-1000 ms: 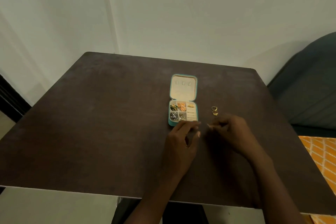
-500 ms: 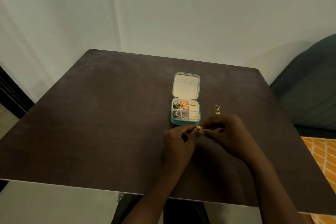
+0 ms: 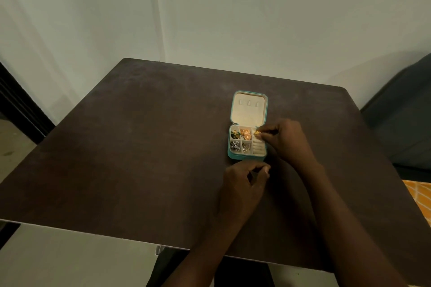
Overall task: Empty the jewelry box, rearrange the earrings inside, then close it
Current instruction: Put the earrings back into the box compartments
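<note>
A dark tabletop (image 3: 140,147) carries a small teal jewelry box (image 3: 247,144), lid open, right of centre. The right hand (image 3: 284,140) pinches a gold earring (image 3: 257,133) over the box's far-right compartment — likely restocking; next, release it carefully. The left hand (image 3: 245,182), nearer, curls loosely with fingertips together, no longer sharing the earring.

Right hand (image 3: 283,140) pinches, apparently; left hand (image 3: 245,182) loosely curled.

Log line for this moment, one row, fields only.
right hand: pinching gold earring over jewelry box | left hand: curled on table | lid: open
</note>
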